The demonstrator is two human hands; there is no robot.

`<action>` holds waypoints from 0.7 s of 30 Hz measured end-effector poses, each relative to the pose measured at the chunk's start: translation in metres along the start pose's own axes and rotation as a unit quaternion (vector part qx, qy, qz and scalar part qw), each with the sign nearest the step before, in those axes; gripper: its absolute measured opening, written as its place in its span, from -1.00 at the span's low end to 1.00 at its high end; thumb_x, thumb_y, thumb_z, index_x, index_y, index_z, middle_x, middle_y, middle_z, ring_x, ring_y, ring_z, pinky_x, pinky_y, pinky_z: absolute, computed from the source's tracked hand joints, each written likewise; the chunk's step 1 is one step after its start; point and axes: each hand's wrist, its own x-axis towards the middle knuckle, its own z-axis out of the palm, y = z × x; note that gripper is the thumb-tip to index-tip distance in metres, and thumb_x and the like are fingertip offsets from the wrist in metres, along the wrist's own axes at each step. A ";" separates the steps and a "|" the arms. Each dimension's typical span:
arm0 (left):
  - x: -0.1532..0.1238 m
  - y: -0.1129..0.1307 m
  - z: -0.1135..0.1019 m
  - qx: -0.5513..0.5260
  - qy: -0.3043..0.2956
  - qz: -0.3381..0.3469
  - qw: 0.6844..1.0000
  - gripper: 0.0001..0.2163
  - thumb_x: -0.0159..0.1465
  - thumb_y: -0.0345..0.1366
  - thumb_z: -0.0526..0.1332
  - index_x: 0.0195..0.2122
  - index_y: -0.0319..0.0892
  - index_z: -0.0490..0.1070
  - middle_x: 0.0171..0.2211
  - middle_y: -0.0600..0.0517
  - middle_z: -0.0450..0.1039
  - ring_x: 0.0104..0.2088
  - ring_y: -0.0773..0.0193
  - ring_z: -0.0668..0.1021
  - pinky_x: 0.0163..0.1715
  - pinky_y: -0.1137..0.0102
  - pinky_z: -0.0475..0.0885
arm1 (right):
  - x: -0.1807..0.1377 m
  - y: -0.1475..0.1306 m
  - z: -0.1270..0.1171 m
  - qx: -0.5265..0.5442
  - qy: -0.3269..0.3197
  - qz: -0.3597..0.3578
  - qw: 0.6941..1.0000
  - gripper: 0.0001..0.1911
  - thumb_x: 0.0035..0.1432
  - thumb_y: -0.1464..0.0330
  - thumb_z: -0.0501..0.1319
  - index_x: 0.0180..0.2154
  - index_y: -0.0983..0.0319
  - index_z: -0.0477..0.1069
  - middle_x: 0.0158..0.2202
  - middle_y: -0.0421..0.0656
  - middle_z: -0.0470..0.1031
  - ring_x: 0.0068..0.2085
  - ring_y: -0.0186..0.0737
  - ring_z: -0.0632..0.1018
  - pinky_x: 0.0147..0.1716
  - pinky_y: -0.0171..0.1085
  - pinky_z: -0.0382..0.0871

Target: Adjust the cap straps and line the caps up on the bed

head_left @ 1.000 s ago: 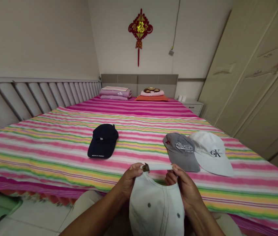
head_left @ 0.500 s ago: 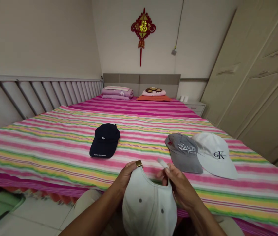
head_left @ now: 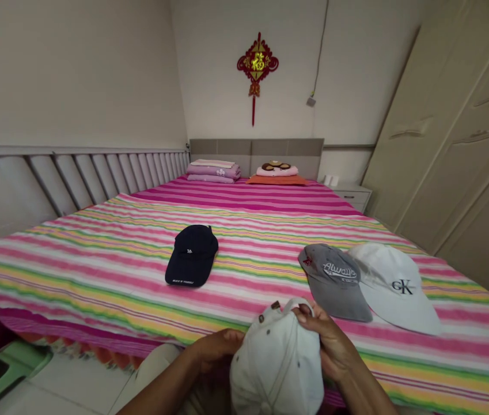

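A pale white baseball cap (head_left: 276, 363) is held low in front of me, crown up, its back opening and strap facing away toward the bed. My right hand (head_left: 328, 340) is closed on the cap's back edge by the strap, thumb on top. At the cap's left side, my left hand (head_left: 220, 349) has its fingers curled against the edge, partly hidden behind the fabric. Beyond them lies a navy cap (head_left: 192, 253) with its brim toward me. To the right, a grey cap (head_left: 334, 282) overlaps a white cap with black letters (head_left: 400, 285).
The caps lie on a bed with a striped sheet (head_left: 110, 271). A slatted rail (head_left: 110, 173) runs along the left. Folded bedding (head_left: 213, 171) is stacked by the headboard (head_left: 222, 148). At lower left, a green stool (head_left: 19, 369) stands on the tiled floor.
The held cap has tilted so more of its crown shows. My left hand has moved from the strap's brass buckle down to the cap's left side. The view has shifted slightly.
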 end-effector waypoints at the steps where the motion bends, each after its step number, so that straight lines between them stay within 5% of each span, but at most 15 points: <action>1: -0.002 -0.003 -0.002 0.001 0.011 0.012 1.000 -0.84 -0.02 -0.35 0.30 -0.42 -0.32 0.49 -0.52 -0.04 0.48 -0.49 0.34 0.47 -0.39 0.44 0.29 | 0.003 -0.003 -0.002 -0.007 0.019 -0.008 1.000 -0.69 -0.37 0.53 0.39 -0.53 0.25 0.30 -0.60 -0.32 0.39 -0.55 -0.40 0.43 -0.47 -0.39 0.30; 6: -0.004 0.023 -0.008 -0.008 0.100 0.101 0.990 -0.83 -0.02 -0.29 0.30 -0.46 -0.32 0.47 -0.59 -0.01 0.46 -0.60 0.40 0.41 -0.52 0.48 0.27 | 0.017 -0.012 -0.022 -0.103 0.138 -0.061 0.983 -0.70 -0.33 0.38 0.39 -0.45 0.25 0.37 -0.55 -0.26 0.48 -0.49 -0.30 0.48 -0.48 -0.37 0.31; 10: 0.000 0.093 -0.024 0.019 0.196 0.182 0.963 -0.76 -0.11 -0.30 0.35 -0.43 -0.32 0.47 -0.57 -0.05 0.48 -0.60 0.33 0.45 -0.56 0.45 0.32 | 0.019 -0.007 -0.046 -0.122 0.220 -0.044 0.967 -0.52 -0.32 0.32 0.39 -0.26 0.21 0.34 -0.37 -0.19 0.55 -0.29 -0.18 0.53 -0.29 -0.26 0.36; 17: 0.000 0.242 -0.068 0.015 0.315 0.315 0.895 -0.81 -0.05 -0.37 0.26 -0.35 -0.19 0.44 -0.54 0.08 0.51 -0.54 0.35 0.49 -0.44 0.48 0.39 | 0.009 0.005 -0.084 -0.071 0.212 0.011 0.975 -0.50 -0.28 0.23 0.37 -0.24 0.24 0.32 -0.31 -0.10 0.55 -0.25 -0.19 0.54 -0.30 -0.29 0.38; 21: -0.005 0.270 -0.096 0.016 0.409 0.260 0.875 -0.84 -0.03 -0.37 0.26 -0.38 -0.26 0.44 -0.58 0.02 0.49 -0.54 0.26 0.51 -0.45 0.38 0.43 | 0.003 0.004 -0.099 -0.045 0.258 0.014 0.965 -0.51 -0.34 0.27 0.40 -0.28 0.23 0.33 -0.39 -0.15 0.57 -0.35 -0.23 0.56 -0.38 -0.34 0.42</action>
